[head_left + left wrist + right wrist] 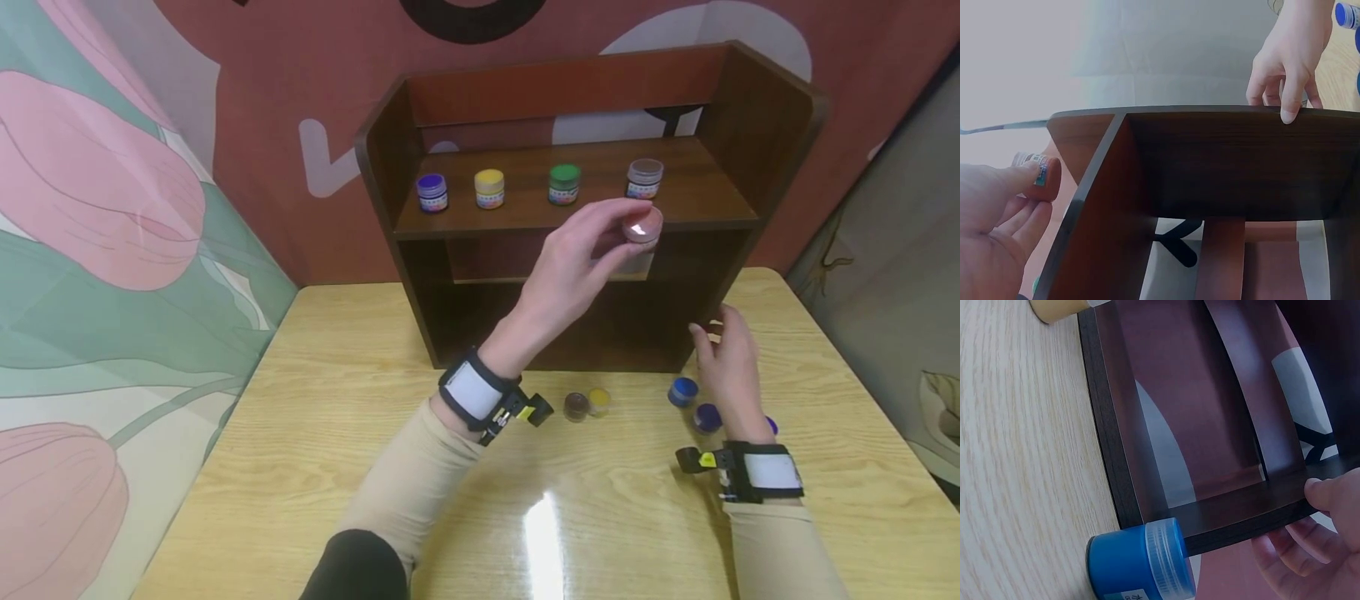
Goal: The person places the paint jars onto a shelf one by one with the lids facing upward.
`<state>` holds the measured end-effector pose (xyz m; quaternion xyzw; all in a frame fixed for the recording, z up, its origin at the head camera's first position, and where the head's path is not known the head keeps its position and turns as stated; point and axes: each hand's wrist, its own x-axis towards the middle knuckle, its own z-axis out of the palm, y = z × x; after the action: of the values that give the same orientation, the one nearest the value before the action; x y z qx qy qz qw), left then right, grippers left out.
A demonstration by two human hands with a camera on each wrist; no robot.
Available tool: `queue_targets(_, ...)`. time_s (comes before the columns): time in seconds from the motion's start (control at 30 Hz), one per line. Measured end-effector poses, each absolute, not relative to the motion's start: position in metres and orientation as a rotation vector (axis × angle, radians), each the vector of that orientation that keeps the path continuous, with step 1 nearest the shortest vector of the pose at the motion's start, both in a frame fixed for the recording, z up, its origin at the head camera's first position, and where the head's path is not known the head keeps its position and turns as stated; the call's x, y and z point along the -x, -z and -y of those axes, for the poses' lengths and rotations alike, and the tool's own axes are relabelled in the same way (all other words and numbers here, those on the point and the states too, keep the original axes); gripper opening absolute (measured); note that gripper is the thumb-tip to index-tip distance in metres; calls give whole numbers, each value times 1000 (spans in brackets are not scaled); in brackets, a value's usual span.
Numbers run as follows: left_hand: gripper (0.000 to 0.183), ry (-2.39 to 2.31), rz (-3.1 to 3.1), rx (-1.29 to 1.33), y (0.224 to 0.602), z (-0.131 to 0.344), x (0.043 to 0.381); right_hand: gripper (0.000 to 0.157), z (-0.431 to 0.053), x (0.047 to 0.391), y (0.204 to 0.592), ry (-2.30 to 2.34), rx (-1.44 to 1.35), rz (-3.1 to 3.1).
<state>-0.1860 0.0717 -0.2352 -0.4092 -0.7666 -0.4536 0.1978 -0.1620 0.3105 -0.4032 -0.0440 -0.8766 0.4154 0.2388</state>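
My left hand (562, 262) pinches a small reddish-brown paint jar (645, 227) between thumb and fingers, in front of the upper board of a dark wooden shelf (517, 223). In the left wrist view the jar (1050, 178) lies tilted sideways, its label partly under the thumb. Low at the shelf's right side, my right hand (731, 367) grips the side panel's front edge, thumb on the inner face and fingers outside, as the right wrist view shows. On the upper board stand a purple jar (432, 193), a yellow jar (489, 189), a green jar (564, 184) and a brownish-grey-lidded jar (644, 179).
On the wooden table (300, 467), a brown jar (576, 407) and a yellow jar (599, 402) stand before the shelf. Near the right wrist are a blue jar (682, 392), a dark blue jar (707, 418) and a partly hidden purple one (772, 425). Printed cloth hangs behind.
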Motion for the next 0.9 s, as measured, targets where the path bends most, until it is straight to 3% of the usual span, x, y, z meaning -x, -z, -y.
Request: queue_targets(0.9,44,1020,2164,1234,222,-119,196,49,-311,163,405,-1129,121,2401)
